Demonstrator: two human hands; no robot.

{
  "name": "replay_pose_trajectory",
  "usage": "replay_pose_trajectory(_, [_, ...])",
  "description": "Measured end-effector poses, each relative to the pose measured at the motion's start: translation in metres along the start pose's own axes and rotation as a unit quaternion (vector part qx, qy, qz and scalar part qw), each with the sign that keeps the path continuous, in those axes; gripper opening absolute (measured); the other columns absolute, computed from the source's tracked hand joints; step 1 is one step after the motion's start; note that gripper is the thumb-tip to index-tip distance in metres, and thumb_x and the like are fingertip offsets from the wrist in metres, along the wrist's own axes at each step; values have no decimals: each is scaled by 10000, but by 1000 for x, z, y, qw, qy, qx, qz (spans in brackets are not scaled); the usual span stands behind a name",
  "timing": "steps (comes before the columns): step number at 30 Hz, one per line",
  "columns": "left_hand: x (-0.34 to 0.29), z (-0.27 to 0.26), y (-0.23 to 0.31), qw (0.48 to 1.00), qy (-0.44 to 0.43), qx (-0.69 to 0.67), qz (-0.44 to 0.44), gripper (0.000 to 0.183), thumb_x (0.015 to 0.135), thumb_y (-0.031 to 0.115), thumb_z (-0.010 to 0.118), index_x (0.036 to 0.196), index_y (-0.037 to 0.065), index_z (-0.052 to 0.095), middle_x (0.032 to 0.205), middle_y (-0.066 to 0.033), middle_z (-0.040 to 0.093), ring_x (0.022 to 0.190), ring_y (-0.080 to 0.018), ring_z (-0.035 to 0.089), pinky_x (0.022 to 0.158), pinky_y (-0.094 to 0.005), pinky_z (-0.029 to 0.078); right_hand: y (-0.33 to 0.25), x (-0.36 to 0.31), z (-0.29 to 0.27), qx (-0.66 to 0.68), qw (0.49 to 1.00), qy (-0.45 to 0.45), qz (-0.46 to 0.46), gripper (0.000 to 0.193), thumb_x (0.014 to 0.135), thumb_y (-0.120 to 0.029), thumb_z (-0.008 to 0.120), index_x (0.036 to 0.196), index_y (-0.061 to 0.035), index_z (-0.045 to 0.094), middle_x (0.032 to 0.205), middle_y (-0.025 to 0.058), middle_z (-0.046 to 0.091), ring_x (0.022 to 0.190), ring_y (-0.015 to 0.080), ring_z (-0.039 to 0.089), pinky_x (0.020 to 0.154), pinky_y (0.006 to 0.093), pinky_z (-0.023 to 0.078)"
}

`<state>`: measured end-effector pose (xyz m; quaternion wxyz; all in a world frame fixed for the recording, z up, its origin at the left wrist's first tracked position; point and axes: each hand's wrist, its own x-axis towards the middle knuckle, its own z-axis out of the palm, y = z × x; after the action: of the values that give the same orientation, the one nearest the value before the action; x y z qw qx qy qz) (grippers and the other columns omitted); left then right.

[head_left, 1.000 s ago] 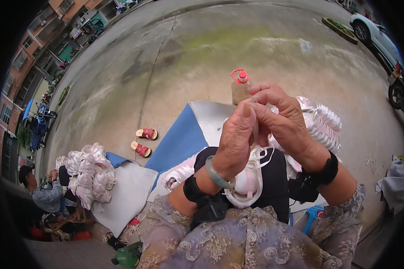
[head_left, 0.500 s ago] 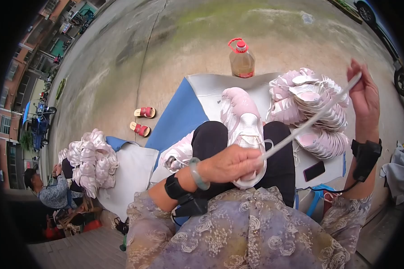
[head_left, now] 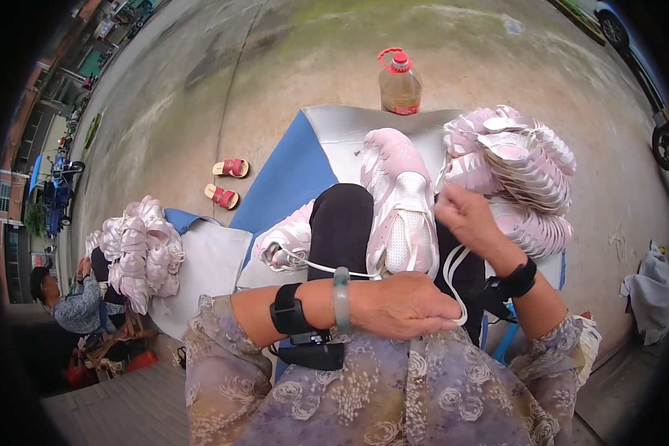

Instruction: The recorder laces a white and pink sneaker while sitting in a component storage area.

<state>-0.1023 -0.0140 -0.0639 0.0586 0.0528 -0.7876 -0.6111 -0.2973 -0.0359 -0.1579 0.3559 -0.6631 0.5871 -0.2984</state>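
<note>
A pink-and-white sneaker upper [head_left: 398, 189] lies lengthwise between my knees, its toe pointing away. My left hand [head_left: 409, 305], closed across the near end of the upper, pinches a white shoelace [head_left: 450, 276]. The lace loops up from those fingers toward my right wrist, and another stretch of it runs left past my knee. My right hand [head_left: 472, 217] is curled into a closed shape just right of the upper; what it holds, if anything, is hidden. By my left knee rests another pink upper [head_left: 288, 238] with grey-white lining.
Stacked pink uppers [head_left: 524, 167] are heaped at the right on a blue-and-white sheet [head_left: 286, 167]. More uppers [head_left: 143, 249] are piled at left, near a seated person [head_left: 78, 301]. A red-capped bottle [head_left: 401, 85] stands beyond the sheet. Red sandals [head_left: 230, 168] lie on the concrete.
My right hand has come down and inward from the far right, where it held the lace stretched out. The lace now hangs in a loop. My left hand has shifted slightly right and lower.
</note>
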Motion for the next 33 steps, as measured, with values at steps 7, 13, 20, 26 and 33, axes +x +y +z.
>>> replay_pose_trajectory(7, [1,11,-18,1000,-14,-20,4,281,949,267,409,781,42,436,647,-159,461,615,-362,490,572,-417,382,-45,15,26,-243,944,-4,-222,109,731,-132,592,779,-49,539,700,113,586,670,305,602,588,392,467])
replay_pose_trajectory(13, [-7,9,-22,998,34,-45,0,251,888,234,463,732,38,442,588,-165,468,580,-371,496,558,-448,376,-52,26,39,-381,882,-75,-266,44,719,-88,568,756,-64,562,682,89,602,638,262,624,536,367,486])
replay_pose_trajectory(20, [-10,10,-24,999,34,-2,40,307,947,272,417,752,35,420,596,-156,454,577,-359,478,569,-422,374,-72,32,41,-470,791,-186,-344,48,696,-94,577,661,-67,559,635,104,599,609,237,627,486,347,476])
replay_pose_trajectory(26, [-10,11,-24,999,32,21,38,286,940,272,416,764,48,436,602,-147,472,598,-361,501,614,-432,385,-44,26,34,-338,912,-29,-229,74,715,-91,556,652,-54,563,615,142,554,599,312,592,536,385,459])
replay_pose_trajectory(33, [-6,11,-21,998,25,16,57,244,925,244,426,773,53,442,614,-148,488,609,-353,522,592,-429,397,-41,13,31,-232,963,18,-137,106,743,-135,553,806,-51,566,681,153,581,651,345,591,582,434,459])
